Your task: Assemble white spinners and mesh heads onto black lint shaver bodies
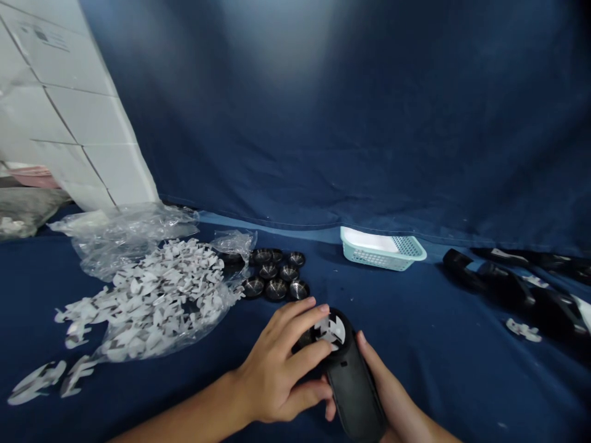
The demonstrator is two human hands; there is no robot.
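My right hand point(385, 384) is wrapped around a black handheld casing point(355, 391) with a round head, held tilted above the blue cloth. A white plastic piece point(336, 332) with bladed arms sits in the round opening of that head. My left hand point(289, 363) reaches over from the left, its bent fingertips closed at the white piece and the rim. Beneath those fingers shows a dark rounded edge, too hidden to identify. Left of the hands lies a heap of similar white plastic pieces point(170, 295), partly on clear film. Black perforated round caps point(276, 289) stand in rows just beyond my left hand.
A light-blue plastic basket point(381, 259) stands against the hanging dark-blue curtain point(323, 123). Black casings point(512, 286) and a loose white part point(523, 330) lie to the right. Crumpled clear plastic bags point(133, 231) rest at the back left, beside stacked white boxes point(87, 117).
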